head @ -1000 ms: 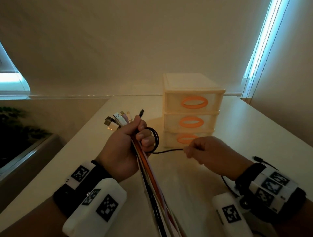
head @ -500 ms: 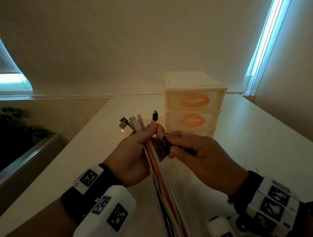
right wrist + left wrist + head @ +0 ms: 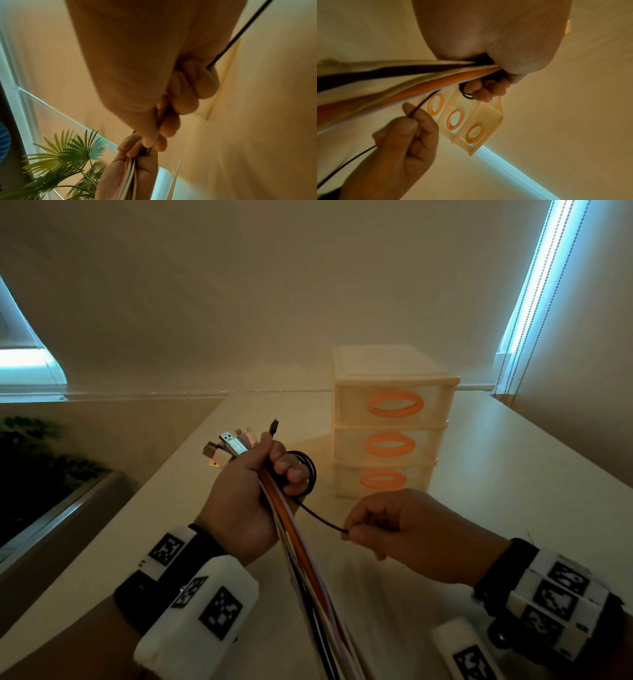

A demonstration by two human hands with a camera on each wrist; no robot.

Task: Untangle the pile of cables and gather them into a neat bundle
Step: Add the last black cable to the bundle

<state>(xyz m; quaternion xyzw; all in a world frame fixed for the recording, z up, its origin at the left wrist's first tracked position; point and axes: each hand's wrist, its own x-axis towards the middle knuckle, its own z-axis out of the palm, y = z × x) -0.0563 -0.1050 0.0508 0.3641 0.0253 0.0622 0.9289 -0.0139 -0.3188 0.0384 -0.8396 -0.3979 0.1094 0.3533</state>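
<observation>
My left hand (image 3: 250, 487) grips a bundle of cables (image 3: 301, 553), orange, white and black, above the white table (image 3: 513, 474). Their USB plugs (image 3: 229, 446) fan out above the fist. A thin black cable (image 3: 322, 517) loops around the left fingers and runs down to my right hand (image 3: 383, 525), which pinches it between thumb and forefinger. In the left wrist view the bundle (image 3: 402, 78) leaves the left hand (image 3: 489, 89) toward the left, and the right hand (image 3: 409, 129) holds the black cable (image 3: 423, 104). The right wrist view shows the black cable (image 3: 236, 35) trailing off behind the right hand (image 3: 175, 108).
A cream drawer unit (image 3: 390, 422) with three orange handles stands on the table just beyond both hands. A wall rises behind it, with window blinds at both sides. A palm plant (image 3: 68, 155) stands off the table's left edge.
Half a second ago the right hand was up against the left hand at the bundle. It has since drawn down and to the right, pulling the black cable out taut.
</observation>
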